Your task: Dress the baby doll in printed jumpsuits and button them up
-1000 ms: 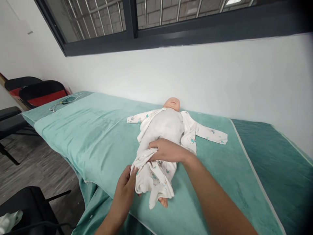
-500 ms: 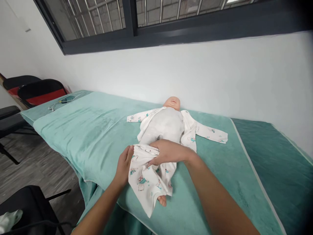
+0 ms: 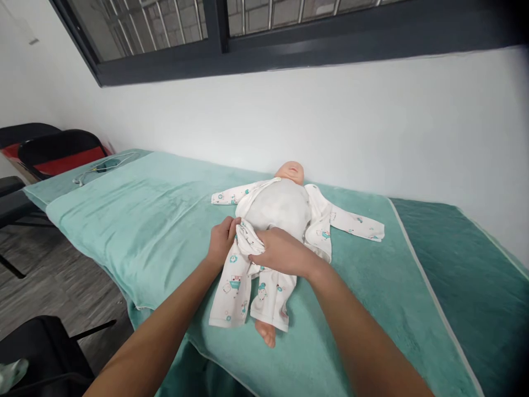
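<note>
Head camera showed a baby doll with a flesh-coloured head and a pale grey-white body (image 3: 281, 205) lying on its back near the middle of the frame, its head toward the wall. Under it was a long counter draped in soft green cloth (image 3: 165, 220). An opened white top with small teal prints (image 3: 319, 231) lay around the torso, its sleeves spread out to both sides.

Toward the lower centre were white cotton trousers with teal prints (image 3: 232, 295), bunched at the waist over the doll's lower body. The left hand (image 3: 223, 237) pinched their waist edge — fingers closed on the cloth — while the right hand (image 3: 278, 251), just beside it, gripped the gathered fabric at the doll's middle. One bare foot (image 3: 265, 333) poked out of the trouser leg nearer the frame's right.

A thin pale cable (image 3: 93, 172) lay at the counter's far end, upper left; a black chair (image 3: 45, 353) stood at lower left.
</note>
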{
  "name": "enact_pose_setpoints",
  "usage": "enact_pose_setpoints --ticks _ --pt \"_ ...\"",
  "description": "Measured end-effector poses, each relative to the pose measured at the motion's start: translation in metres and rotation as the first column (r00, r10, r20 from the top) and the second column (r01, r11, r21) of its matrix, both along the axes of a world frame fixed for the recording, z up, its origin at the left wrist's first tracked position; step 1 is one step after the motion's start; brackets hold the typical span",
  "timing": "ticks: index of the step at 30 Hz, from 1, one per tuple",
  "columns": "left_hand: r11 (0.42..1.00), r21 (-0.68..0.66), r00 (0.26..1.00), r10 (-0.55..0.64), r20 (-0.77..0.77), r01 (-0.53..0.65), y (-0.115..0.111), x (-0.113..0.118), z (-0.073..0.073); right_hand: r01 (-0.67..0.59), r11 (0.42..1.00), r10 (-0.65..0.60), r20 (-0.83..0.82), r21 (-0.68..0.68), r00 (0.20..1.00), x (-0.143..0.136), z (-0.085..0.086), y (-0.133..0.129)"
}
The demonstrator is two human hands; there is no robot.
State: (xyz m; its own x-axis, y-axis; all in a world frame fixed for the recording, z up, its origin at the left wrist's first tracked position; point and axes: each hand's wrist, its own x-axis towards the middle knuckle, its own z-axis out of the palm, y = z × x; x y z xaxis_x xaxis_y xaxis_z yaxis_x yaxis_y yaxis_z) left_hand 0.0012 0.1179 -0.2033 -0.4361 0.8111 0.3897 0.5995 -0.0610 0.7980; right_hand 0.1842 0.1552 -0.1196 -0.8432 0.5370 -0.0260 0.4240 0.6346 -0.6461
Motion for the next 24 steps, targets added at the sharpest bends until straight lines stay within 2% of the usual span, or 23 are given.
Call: enact_pose_setpoints --ticks 4,10,12,14,16,18,20,22,24 --pt "0.998 0.045 0.995 0.045 -0.087 -0.041 0.017 -0.003 0.001 0.111 0.994 -0.112 -0.076 -0.024 0.991 -0.002 -0.001 0.001" --pt "0.997 0.078 0.999 0.011 -0.052 -0.006 0.034 -0.005 0.005 0.250 0.967 -0.256 -0.169 -0.058 0.952 -0.007 -0.004 0.003" --pt "0.995 0.092 0.998 -0.047 0.038 0.043 0.035 -0.005 0.005 0.236 0.970 -0.241 -0.156 -0.051 0.958 -0.006 -0.002 0.003" --pt "0.991 0.104 0.974 -0.107 0.199 0.088 0.034 -0.006 0.005 0.202 0.976 -0.211 -0.128 -0.084 0.969 -0.001 0.003 0.005" --pt "0.989 0.115 0.932 -0.131 0.338 0.097 0.034 -0.008 0.005 0.169 0.969 -0.194 -0.132 -0.181 0.972 0.007 0.009 0.008" --pt "0.987 0.123 0.908 -0.140 0.396 0.099 0.035 -0.010 0.005 0.146 0.943 -0.204 -0.171 -0.298 0.964 0.017 0.014 0.015" --pt "0.985 0.119 0.897 -0.162 0.412 0.123 0.037 -0.012 0.005 0.169 0.909 -0.259 -0.199 -0.382 0.945 0.028 0.016 0.025" --pt "0.984 0.114 0.885 -0.175 0.432 0.139 0.039 -0.013 0.004 0.245 0.872 -0.358 -0.212 -0.423 0.909 0.040 0.014 0.038" --pt "0.983 0.117 0.877 -0.178 0.446 0.140 0.040 -0.014 0.003 0.332 0.823 -0.482 -0.257 -0.461 0.837 0.050 0.008 0.052"
